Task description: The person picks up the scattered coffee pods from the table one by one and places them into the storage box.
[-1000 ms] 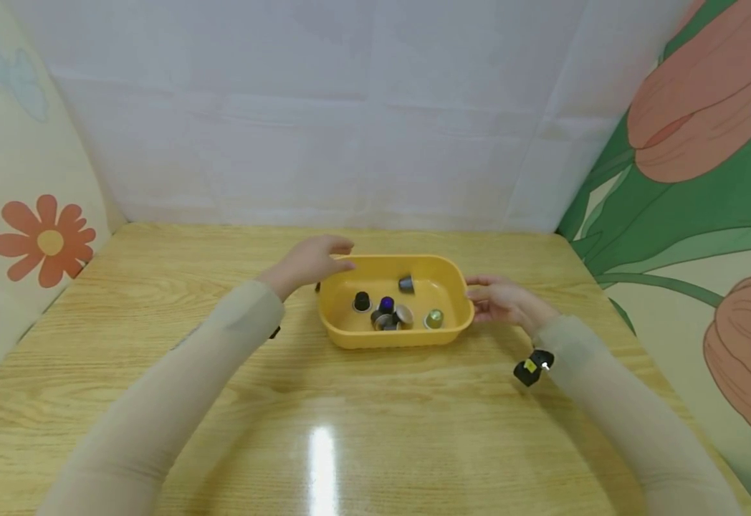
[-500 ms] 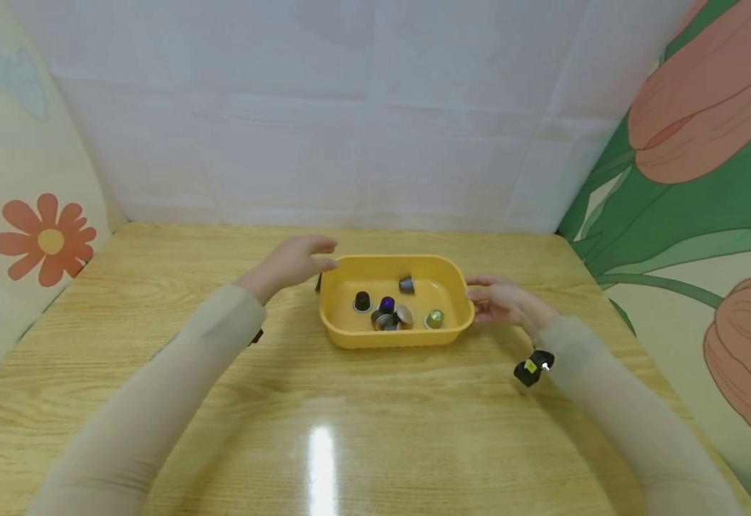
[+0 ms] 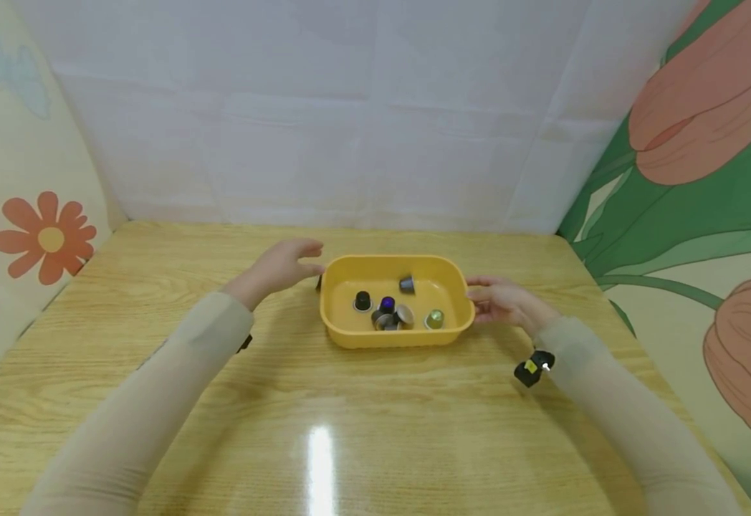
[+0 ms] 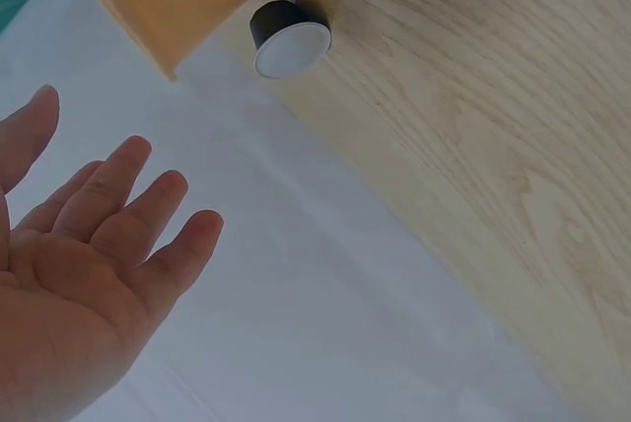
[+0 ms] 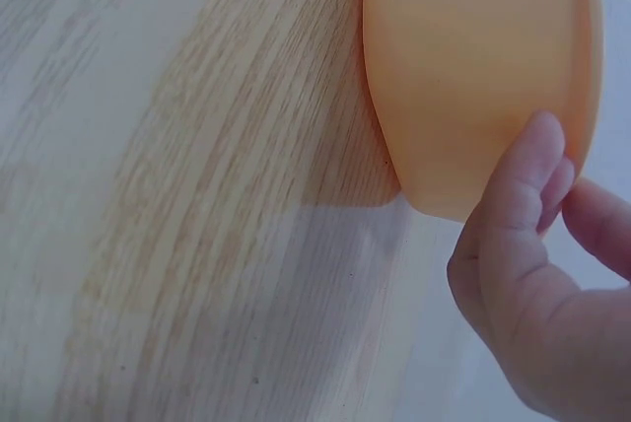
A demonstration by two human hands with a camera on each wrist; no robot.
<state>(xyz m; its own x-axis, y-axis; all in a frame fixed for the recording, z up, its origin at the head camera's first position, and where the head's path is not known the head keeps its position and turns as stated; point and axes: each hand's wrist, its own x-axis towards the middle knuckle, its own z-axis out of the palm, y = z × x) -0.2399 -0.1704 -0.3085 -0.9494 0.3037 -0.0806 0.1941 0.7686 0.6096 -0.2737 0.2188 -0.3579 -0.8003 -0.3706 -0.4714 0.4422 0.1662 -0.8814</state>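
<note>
A yellow tub [image 3: 396,340] stands on the wooden table with several coffee capsules in it, among them a black capsule [image 3: 362,300], a purple capsule [image 3: 387,304], a green capsule [image 3: 436,319] and a dark grey capsule [image 3: 407,284]. Left of the tub, my left hand [image 3: 276,268] hovers with fingers spread and holds nothing. Below it, in the left wrist view, a black capsule with a white lid [image 4: 287,41] lies on its side on the table, close to the tub's end. My right hand [image 3: 504,301] holds the tub's right end, fingertips on the outer wall and thumb at the rim.
The wooden table [image 3: 414,430] reaches back to a white cloth [image 3: 375,143]. Printed panels with a red flower [image 3: 50,241] and pink tulips [image 3: 691,107] flank it at left and right. A black wrist camera [image 3: 529,368] hangs from the right sleeve.
My left hand has drawn back to the left, from over the tub's left rim to just outside it. The right hand, the tub and its capsules look unmoved.
</note>
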